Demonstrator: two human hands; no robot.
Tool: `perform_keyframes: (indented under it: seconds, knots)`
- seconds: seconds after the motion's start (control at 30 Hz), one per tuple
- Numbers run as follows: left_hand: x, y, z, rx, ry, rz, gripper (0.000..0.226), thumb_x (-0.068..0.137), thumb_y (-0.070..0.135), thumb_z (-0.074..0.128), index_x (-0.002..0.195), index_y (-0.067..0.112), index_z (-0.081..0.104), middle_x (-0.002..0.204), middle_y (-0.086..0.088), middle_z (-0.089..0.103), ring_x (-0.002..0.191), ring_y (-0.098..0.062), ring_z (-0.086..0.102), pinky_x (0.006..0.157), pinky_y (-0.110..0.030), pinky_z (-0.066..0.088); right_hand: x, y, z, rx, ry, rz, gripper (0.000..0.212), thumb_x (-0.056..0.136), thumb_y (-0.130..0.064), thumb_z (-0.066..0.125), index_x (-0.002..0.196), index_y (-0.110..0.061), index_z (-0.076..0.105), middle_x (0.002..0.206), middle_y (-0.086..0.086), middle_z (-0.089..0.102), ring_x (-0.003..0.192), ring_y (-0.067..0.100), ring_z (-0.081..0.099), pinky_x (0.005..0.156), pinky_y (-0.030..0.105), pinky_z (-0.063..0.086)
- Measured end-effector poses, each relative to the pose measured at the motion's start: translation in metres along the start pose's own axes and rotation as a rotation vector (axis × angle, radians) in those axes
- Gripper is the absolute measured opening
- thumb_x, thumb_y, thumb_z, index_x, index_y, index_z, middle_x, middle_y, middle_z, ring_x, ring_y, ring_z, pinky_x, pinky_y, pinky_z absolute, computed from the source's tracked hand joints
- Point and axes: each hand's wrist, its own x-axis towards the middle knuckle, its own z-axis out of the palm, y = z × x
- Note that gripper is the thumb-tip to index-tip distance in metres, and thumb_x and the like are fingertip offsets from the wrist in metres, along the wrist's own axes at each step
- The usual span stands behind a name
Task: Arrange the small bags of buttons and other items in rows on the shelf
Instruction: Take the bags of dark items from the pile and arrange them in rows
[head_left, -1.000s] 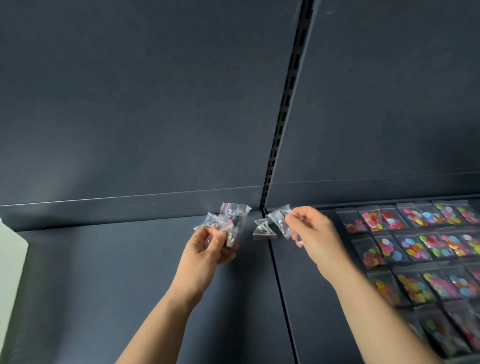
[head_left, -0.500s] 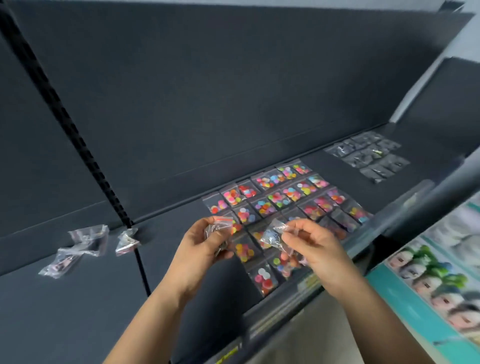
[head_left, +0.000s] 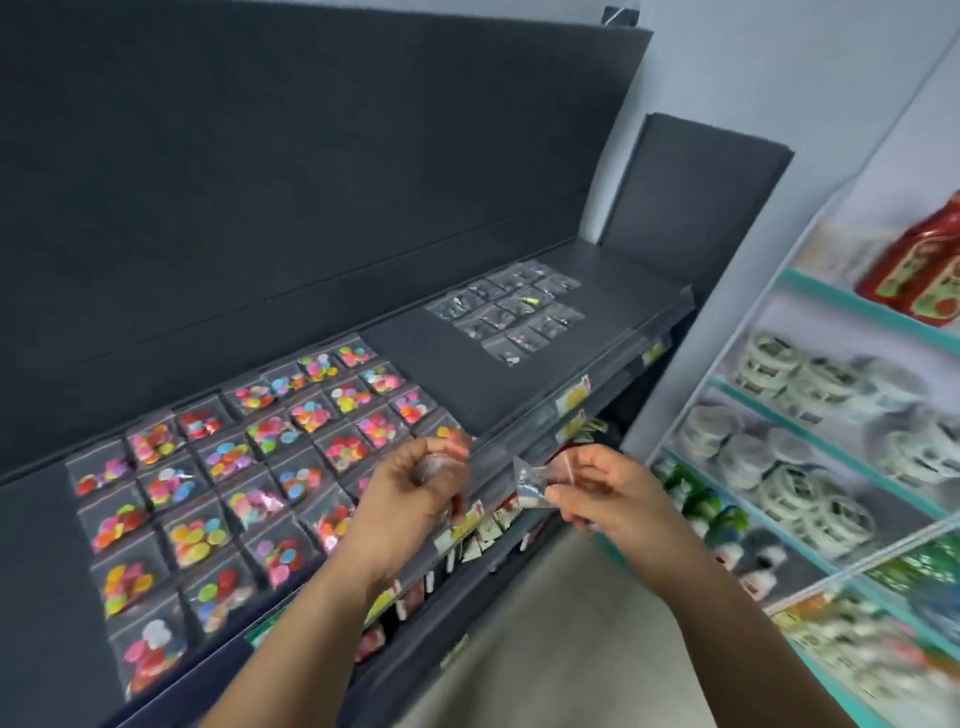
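My left hand is curled around a small bunch of clear bags, held above the front edge of the dark shelf. A single clear bag is pinched between the thumb and fingers of my right hand, out past the shelf's front lip. Rows of bags of coloured buttons lie flat on the shelf's left part. Farther right sits a smaller block of clear bags with dark small items, also in rows.
A bare strip of shelf separates the two groups of bags. Below the shelf front hang price tags and packets. To the right stands a white rack with round tins, a red bottle and other goods.
The view has swung right along the shelf, from its bare left section to the button rows and the far block. Both hands moved rightward with their bags, now past the shelf's front edge.
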Motion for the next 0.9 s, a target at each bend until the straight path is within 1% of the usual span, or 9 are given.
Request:
perform_keyframes:
  seconds: [0.1,0.17,0.23,0.3,0.4,0.47,0.6,0.73,0.9]
  knots:
    - [0.026,0.004,0.030,0.015,-0.033,0.002,0.008,0.092,0.012,0.060,0.095,0.010,0.066,0.069,-0.010,0.061,0.060,-0.020,0.057,0.067,-0.033,0.053,0.016,0.003,-0.033,-0.025,0.022,-0.023,0.013,0.085,-0.006,0.069,0.093,-0.015,0.071,0.065,-0.006,0.064,0.060,0.006,0.056,0.056,0.017,0.044]
    - [0.045,0.009,0.047,0.020,-0.086,0.008,0.007,0.087,0.012,0.066,0.092,0.007,0.067,0.067,-0.008,0.061,0.057,-0.017,0.054,0.060,-0.026,0.052,0.031,0.004,-0.050,-0.034,0.035,-0.028,0.012,0.085,-0.008,0.070,0.090,-0.018,0.072,0.062,-0.006,0.062,0.059,0.005,0.055,0.057,0.016,0.044]
    - [0.067,0.014,0.063,0.018,-0.127,0.002,0.019,0.074,0.012,0.076,0.087,0.002,0.066,0.068,-0.008,0.062,0.053,-0.015,0.051,0.053,-0.022,0.049,0.051,0.004,-0.064,-0.038,0.032,-0.027,0.010,0.084,-0.009,0.071,0.088,-0.018,0.073,0.063,-0.004,0.062,0.058,0.007,0.054,0.057,0.017,0.044]
    - [0.093,0.018,0.076,0.011,-0.161,-0.008,0.029,0.065,0.013,0.081,0.082,-0.002,0.062,0.075,-0.014,0.067,0.051,-0.016,0.049,0.050,-0.022,0.048,0.074,0.001,-0.076,-0.048,0.007,-0.029,0.009,0.084,-0.009,0.070,0.087,-0.017,0.072,0.064,-0.002,0.061,0.057,0.007,0.053,0.057,0.019,0.044]
    - [0.140,0.021,0.092,-0.033,-0.183,-0.004,0.026,0.066,0.009,0.079,0.074,0.002,0.055,0.092,-0.017,0.073,0.048,-0.014,0.048,0.048,-0.024,0.046,0.114,-0.004,-0.097,-0.030,-0.029,-0.047,0.008,0.085,-0.006,0.070,0.090,-0.011,0.072,0.066,0.006,0.058,0.056,0.012,0.050,0.056,0.021,0.044]
    - [0.172,0.026,0.100,-0.056,-0.166,-0.010,0.028,0.063,0.011,0.080,0.075,0.005,0.055,0.094,-0.016,0.073,0.048,-0.013,0.048,0.047,-0.025,0.044,0.144,-0.010,-0.111,-0.026,-0.057,-0.043,0.008,0.085,-0.006,0.069,0.092,-0.010,0.072,0.068,0.009,0.058,0.058,0.015,0.050,0.056,0.024,0.044]
    - [0.230,0.040,0.112,-0.005,-0.190,-0.052,0.029,0.065,0.013,0.080,0.086,0.003,0.062,0.071,-0.007,0.066,0.046,-0.012,0.048,0.044,-0.023,0.043,0.203,-0.025,-0.134,-0.030,-0.108,-0.025,0.011,0.085,-0.006,0.070,0.095,-0.008,0.072,0.072,0.008,0.062,0.058,0.013,0.051,0.056,0.024,0.045]
    - [0.276,0.047,0.120,0.040,-0.181,-0.070,0.017,0.078,0.011,0.074,0.093,0.005,0.069,0.080,-0.010,0.065,0.048,-0.012,0.049,0.047,-0.022,0.045,0.251,-0.035,-0.148,-0.028,-0.037,-0.046,0.008,0.083,-0.007,0.072,0.090,-0.005,0.071,0.068,0.005,0.062,0.056,0.010,0.051,0.056,0.021,0.046]
    - [0.307,0.048,0.133,-0.012,-0.136,-0.127,0.015,0.087,0.011,0.065,0.099,0.002,0.064,0.055,0.006,0.060,0.045,-0.011,0.049,0.045,-0.017,0.044,0.293,-0.032,-0.161,0.077,-0.015,-0.014,0.014,0.089,-0.015,0.067,0.102,-0.009,0.068,0.074,0.007,0.067,0.057,0.008,0.052,0.056,0.017,0.047]
